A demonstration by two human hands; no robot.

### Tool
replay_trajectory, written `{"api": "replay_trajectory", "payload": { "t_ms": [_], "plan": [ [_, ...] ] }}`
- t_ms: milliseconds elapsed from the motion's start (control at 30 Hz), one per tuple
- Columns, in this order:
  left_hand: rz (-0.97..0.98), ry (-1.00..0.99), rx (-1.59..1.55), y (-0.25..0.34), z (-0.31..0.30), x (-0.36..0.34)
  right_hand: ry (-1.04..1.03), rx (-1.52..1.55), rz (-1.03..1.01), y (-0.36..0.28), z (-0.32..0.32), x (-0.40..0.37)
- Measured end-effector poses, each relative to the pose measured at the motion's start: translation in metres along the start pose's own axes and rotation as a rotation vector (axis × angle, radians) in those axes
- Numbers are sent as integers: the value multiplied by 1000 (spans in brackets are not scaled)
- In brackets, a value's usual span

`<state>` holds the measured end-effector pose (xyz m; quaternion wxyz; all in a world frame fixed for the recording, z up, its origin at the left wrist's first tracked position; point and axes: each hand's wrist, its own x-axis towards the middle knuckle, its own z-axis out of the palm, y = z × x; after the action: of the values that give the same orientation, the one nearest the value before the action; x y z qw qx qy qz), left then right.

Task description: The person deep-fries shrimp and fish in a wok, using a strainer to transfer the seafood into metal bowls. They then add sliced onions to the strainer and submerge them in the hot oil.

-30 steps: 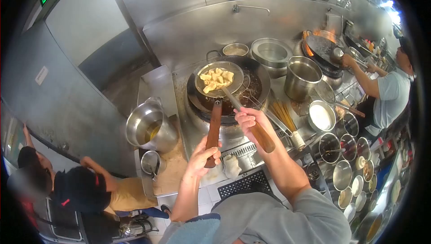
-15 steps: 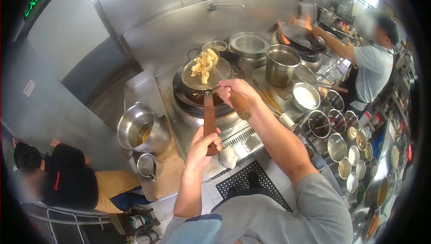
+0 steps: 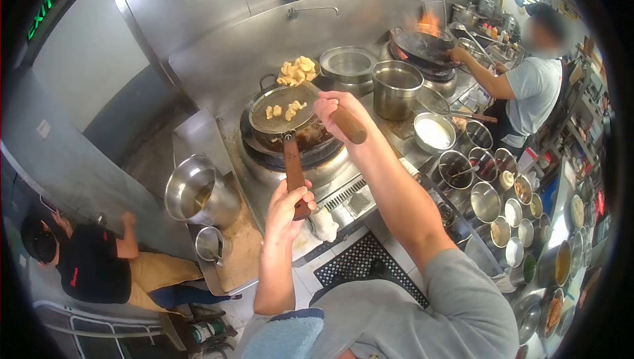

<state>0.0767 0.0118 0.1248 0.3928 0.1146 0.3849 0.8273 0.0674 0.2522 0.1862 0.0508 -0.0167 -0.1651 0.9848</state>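
Note:
My left hand (image 3: 288, 208) is closed round the wooden handle of a round mesh strainer (image 3: 281, 116), held over the wok (image 3: 318, 136) on the burner. Several pale golden food pieces (image 3: 286, 109) lie on the mesh. Closed on the wooden handle of a ladle (image 3: 350, 125), my right hand (image 3: 338, 109) is above and to the right of the strainer. A heap of golden food pieces (image 3: 296, 71) sits at the ladle's far end, beyond the strainer's back edge; its bowl is mostly hidden under them.
A tall steel pot (image 3: 397, 90) and a wide pot (image 3: 347, 64) stand behind right. Another pot (image 3: 202, 191) is at left. Bowls of ingredients (image 3: 485, 202) line the right. A co-worker (image 3: 536, 88) handles a flaming wok (image 3: 422, 49); another person (image 3: 99, 260) is at lower left.
The food heap has moved from over the strainer to beyond its back edge, leaving several pieces on the mesh. The view has shifted slightly. The person at lower left has raised an arm.

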Motion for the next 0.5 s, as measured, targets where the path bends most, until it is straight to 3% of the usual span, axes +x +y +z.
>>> {"api": "replay_trajectory", "payload": {
  "t_ms": [67, 100, 167, 200, 233, 267, 333, 367, 400, 500],
  "plan": [
    [10, 3, -2, 0, -1, -2, -67, 172, 101, -7, -2, -1],
    [12, -5, 6, 2, -4, -2, -143, 86, 49, -4, -1, -5],
    [-16, -24, 49, 2, -16, 8, -98, 125, -145, 8, 1, -18],
    [33, 142, 7, 4, 4, -2, -77, -231, -307, 9, 1, -39],
    [-1, 43, 12, 1, -18, 9, 21, -327, -397, 11, -17, -45],
    [56, 126, 60, 3, -4, 8, 35, -312, -446, 12, -23, -58],
    [153, 55, 131, -1, -49, 40, -293, 550, 76, -1, -39, -90],
    [511, -182, 543, -9, -68, 51, -216, 642, 121, -5, -35, -119],
    [451, -181, 478, -14, -52, 59, -169, 567, -40, -6, -41, -145],
    [313, -47, 313, 2, -14, 49, -107, 632, -191, -7, -36, -259]
  ]
}}
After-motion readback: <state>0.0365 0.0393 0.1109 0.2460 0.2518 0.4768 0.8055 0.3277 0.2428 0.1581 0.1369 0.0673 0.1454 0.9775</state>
